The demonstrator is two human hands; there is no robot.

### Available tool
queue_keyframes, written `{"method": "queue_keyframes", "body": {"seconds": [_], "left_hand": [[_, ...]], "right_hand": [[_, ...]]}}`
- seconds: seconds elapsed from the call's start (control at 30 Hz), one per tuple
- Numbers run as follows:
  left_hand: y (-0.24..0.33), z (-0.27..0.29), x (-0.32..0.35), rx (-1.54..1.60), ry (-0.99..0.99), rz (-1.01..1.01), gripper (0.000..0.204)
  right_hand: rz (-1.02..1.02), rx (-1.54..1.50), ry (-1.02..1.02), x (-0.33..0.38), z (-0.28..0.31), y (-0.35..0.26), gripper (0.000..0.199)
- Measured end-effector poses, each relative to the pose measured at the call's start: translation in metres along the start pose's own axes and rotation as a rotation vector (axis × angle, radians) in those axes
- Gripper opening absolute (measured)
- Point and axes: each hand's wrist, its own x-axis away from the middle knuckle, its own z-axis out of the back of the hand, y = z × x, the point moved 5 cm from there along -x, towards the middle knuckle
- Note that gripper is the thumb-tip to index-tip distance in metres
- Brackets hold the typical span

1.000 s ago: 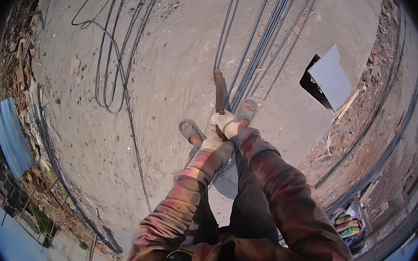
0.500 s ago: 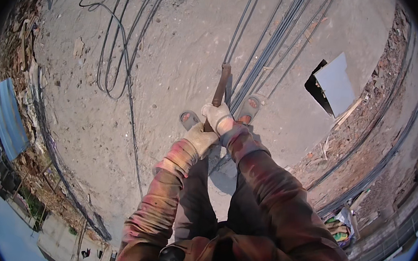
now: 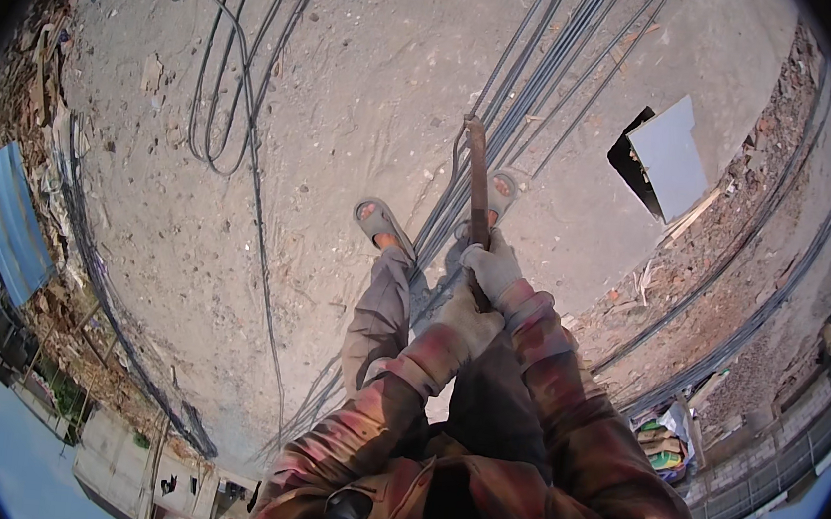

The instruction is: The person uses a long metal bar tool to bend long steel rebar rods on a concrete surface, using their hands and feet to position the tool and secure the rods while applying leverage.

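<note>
Both gloved hands grip a long rusty steel bar, which looks like a rebar bending wrench (image 3: 479, 181). My right hand (image 3: 495, 266) is wrapped round its shaft. Just below, nearer my body, my left hand (image 3: 470, 322) closes on the handle's lower end. The wrench's far end meets a thin steel rod that curves close beside it; the exact contact is too small to tell. Under and beside the wrench runs a bundle of long dark rebar rods (image 3: 532, 91), passing between my sandalled feet. My left sandal (image 3: 379, 220) is left of the bundle, my right one (image 3: 505, 196) beside the wrench.
Looped dark rods (image 3: 244, 63) lie on the dusty ground to the left. A pale flat panel (image 3: 674, 154) stands tilted at the right over a dark gap. More long rods (image 3: 727, 350) run along the rubble edge. A blue corrugated sheet (image 3: 14, 221) is far left.
Both hands and the wrench have shifted right and its handle has come nearer my body. Its far end now leans left. My left foot has turned, and a curved rod shows at the wrench's head.
</note>
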Motion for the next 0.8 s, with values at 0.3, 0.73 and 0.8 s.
{"method": "queue_keyframes", "body": {"seconds": [0.3,0.73,0.8], "left_hand": [[-0.022,-0.044,0.002,-0.225,0.014,0.096,0.055],[0.048,0.057,-0.046,0.024,0.167,0.029,0.039],[0.041,0.07,-0.035,0.061,0.211,0.144,0.039]], "right_hand": [[-0.045,-0.207,-0.122,0.015,0.036,0.031,0.024],[-0.093,-0.03,-0.115,-0.091,-0.031,-0.068,0.03],[-0.12,-0.03,-0.053,-0.097,-0.032,-0.075,0.031]]}}
